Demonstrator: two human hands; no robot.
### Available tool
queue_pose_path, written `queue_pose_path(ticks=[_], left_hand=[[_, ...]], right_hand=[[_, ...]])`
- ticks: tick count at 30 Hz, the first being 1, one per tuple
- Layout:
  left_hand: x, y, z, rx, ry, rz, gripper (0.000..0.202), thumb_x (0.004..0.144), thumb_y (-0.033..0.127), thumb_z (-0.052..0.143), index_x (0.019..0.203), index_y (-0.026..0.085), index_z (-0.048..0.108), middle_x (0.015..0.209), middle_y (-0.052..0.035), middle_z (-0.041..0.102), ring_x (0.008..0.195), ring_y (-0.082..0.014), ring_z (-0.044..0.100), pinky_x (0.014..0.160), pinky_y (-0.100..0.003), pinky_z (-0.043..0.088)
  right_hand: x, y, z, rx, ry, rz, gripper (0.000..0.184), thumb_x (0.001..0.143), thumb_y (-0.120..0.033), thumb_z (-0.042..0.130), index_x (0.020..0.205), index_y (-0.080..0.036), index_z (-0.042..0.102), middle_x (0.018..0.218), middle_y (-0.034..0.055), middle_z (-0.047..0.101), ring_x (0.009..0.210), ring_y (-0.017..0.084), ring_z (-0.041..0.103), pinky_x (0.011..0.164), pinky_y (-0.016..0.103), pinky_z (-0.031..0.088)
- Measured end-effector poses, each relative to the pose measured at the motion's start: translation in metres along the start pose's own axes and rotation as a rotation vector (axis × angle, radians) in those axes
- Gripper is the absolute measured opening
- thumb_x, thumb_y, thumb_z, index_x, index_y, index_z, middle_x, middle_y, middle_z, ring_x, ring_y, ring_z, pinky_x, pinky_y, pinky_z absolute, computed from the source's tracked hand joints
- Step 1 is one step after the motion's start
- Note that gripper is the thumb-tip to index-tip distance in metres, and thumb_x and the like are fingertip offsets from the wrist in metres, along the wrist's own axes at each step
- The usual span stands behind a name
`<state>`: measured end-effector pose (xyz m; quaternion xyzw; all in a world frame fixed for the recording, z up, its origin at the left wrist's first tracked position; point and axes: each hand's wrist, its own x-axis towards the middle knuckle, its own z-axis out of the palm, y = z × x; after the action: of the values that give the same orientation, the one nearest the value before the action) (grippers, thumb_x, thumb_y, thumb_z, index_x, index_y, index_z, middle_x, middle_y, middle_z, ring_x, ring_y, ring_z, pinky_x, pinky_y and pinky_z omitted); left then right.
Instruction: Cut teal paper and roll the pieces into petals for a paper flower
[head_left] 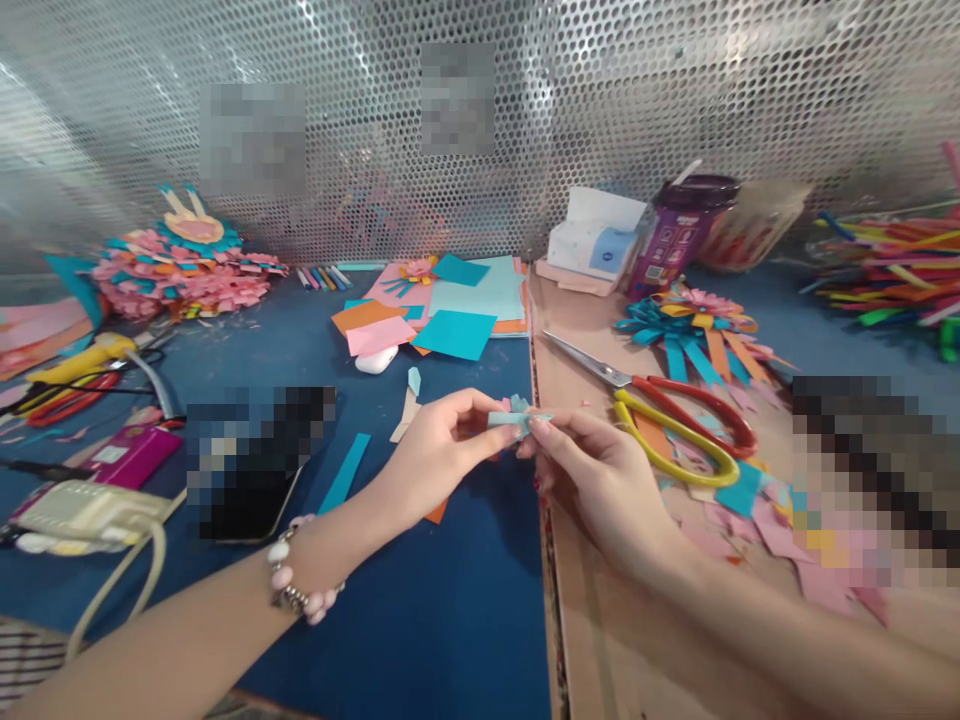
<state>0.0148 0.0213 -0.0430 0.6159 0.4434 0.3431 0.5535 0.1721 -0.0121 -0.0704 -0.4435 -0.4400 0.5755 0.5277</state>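
My left hand [454, 440], with a beaded bracelet [281, 580] at the wrist, pinches a small light-blue paper piece [508, 419]. From the other side, my right hand [596, 465] holds the same piece between thumb and fingertips. Bits of pink paper [506, 404] show behind it, partly covered by my fingers. Just left of my left hand lie a cream strip with a pale blue tip [409, 405] and a teal strip [346, 472]. Scissors [637, 385] with red and yellow handles rest beyond my right hand.
Paper sheets [480, 290] and teal squares [455, 335] lie at the back middle. A phone [259, 480], a glue gun [82, 360] and a paper flower pile [180, 265] occupy the left. To the right are a purple cup [679, 235], fringed paper flowers [694, 325] and pink scraps [784, 530].
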Motion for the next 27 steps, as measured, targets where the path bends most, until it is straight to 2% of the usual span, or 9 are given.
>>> queue_pose_path(ticks=[7,11,16,22,27], left_hand=[[-0.0019,0.0016,-0.0004,-0.104,0.001,-0.046,0.02,0.074,0.029,0.067,0.087,0.015,0.06,0.083,-0.003,0.064,0.075,-0.0132,0.058,0.069,-0.027,0.046],[-0.0037,0.0037,-0.0009,-0.159,-0.042,-0.072,0.02,0.075,0.029,0.066,0.089,0.015,0.061,0.085,-0.004,0.064,0.079,-0.0146,0.058,0.067,-0.027,0.046],[-0.0042,0.0058,-0.0014,-0.153,-0.03,-0.06,0.018,0.075,0.027,0.066,0.086,0.014,0.06,0.084,-0.0042,0.064,0.079,-0.0145,0.059,0.066,-0.026,0.046],[-0.0062,0.0063,-0.0027,-0.099,-0.013,-0.001,0.015,0.077,0.025,0.063,0.088,0.015,0.059,0.087,-0.0041,0.064,0.079,-0.0139,0.059,0.072,-0.028,0.047],[-0.0065,0.0066,-0.0022,-0.067,-0.009,-0.022,0.017,0.077,0.025,0.063,0.09,0.016,0.058,0.088,-0.0044,0.065,0.078,-0.0149,0.061,0.072,-0.029,0.049]], right_hand=[[-0.0005,-0.0008,-0.0007,0.044,0.014,0.018,0.022,0.08,-0.04,0.063,0.079,-0.018,0.063,0.059,-0.0024,0.054,0.048,0.008,0.047,0.045,0.021,0.041],[0.0,-0.0021,0.0003,0.072,0.019,0.032,0.023,0.079,-0.04,0.064,0.078,-0.017,0.062,0.056,-0.0029,0.052,0.048,0.008,0.046,0.044,0.021,0.038],[0.0002,-0.0008,0.0014,0.086,0.021,0.039,0.021,0.079,-0.039,0.065,0.08,-0.018,0.062,0.056,-0.0037,0.052,0.048,0.007,0.044,0.045,0.02,0.037],[0.0014,0.0021,0.0016,-0.041,-0.041,0.008,0.023,0.08,-0.039,0.065,0.073,-0.018,0.059,0.061,-0.0025,0.059,0.049,0.007,0.049,0.048,0.021,0.039],[0.0024,0.0026,0.0018,-0.053,-0.056,-0.002,0.027,0.079,-0.042,0.064,0.072,-0.018,0.055,0.058,-0.0025,0.058,0.047,0.008,0.049,0.046,0.022,0.038]])
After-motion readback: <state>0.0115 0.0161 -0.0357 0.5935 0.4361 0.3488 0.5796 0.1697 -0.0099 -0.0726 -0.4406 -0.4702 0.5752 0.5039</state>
